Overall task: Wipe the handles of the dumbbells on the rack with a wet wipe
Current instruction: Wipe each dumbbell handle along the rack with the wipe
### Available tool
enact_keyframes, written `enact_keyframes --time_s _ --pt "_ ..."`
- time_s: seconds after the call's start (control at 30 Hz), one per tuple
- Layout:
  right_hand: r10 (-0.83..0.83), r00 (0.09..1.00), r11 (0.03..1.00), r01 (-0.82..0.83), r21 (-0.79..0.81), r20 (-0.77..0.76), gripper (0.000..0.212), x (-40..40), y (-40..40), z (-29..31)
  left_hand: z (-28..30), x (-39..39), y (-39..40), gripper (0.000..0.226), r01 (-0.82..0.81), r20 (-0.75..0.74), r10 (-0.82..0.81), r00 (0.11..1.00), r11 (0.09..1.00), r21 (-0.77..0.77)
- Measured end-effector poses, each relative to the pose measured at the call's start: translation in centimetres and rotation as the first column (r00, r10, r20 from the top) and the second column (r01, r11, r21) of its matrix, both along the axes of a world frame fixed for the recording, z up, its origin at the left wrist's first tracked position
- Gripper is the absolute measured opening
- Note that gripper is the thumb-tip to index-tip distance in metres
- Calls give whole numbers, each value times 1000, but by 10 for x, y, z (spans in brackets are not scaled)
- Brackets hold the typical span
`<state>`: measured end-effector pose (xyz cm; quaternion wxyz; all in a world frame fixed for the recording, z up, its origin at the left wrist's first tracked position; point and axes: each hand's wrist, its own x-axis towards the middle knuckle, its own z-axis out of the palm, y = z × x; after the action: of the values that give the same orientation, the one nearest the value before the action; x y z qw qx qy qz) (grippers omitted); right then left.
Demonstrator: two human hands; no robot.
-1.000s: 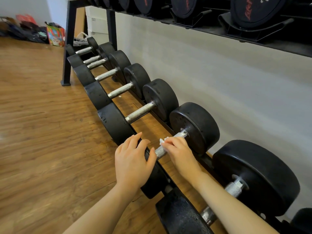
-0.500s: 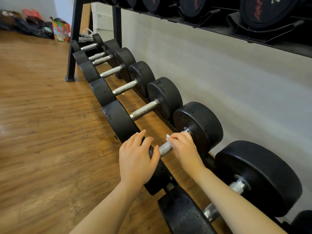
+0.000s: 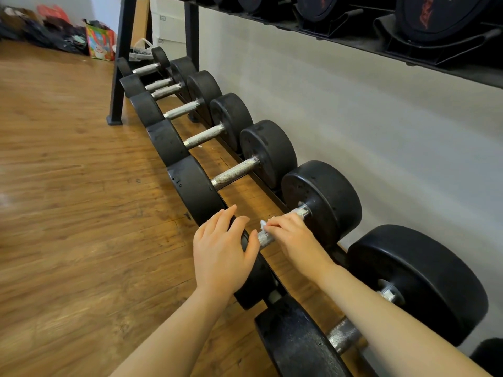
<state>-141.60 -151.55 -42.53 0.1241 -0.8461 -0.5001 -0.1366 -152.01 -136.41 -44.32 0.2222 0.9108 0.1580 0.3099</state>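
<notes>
A row of black dumbbells with knurled steel handles lies on the low rack shelf. My right hand wraps around the handle of the second-nearest dumbbell, with a white wet wipe peeking out above the fingers. Its far head sits just beyond my fingers. My left hand rests with relaxed fingers on top of that dumbbell's near head. The nearest dumbbell's handle shows under my right forearm.
An upper rack shelf with larger dumbbells overhangs at top right. A grey wall runs behind the rack. Wooden floor spreads to the left. The rack's black leg stands at the far end, with bags and boxes beyond.
My right hand with the wipe has slid along the handle toward the far head. The left hand has stayed on the near head. The camera has shifted slightly.
</notes>
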Motion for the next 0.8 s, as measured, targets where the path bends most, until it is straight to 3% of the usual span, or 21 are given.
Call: enact_keyframes --time_s 0.23,0.4,0.57,0.8 --pt "-100 993 994 102 32 -54 31 10 -3 11 -3 -4 -2 54 -15 11 15 1000 1000 -1" --pt "43 999 990 -47 -132 -34 30 1 11 8 -3 -10 -4 64 -25 -7 24 1000 998 -51" --pt "39 996 995 -46 -88 -75 19 6 11 17 -13 -22 0 62 35 1 -35 999 999 -16" --pt "69 996 989 -75 -126 -47 24 -1 16 7 -16 -23 2 60 62 37 -60 998 996 -61"
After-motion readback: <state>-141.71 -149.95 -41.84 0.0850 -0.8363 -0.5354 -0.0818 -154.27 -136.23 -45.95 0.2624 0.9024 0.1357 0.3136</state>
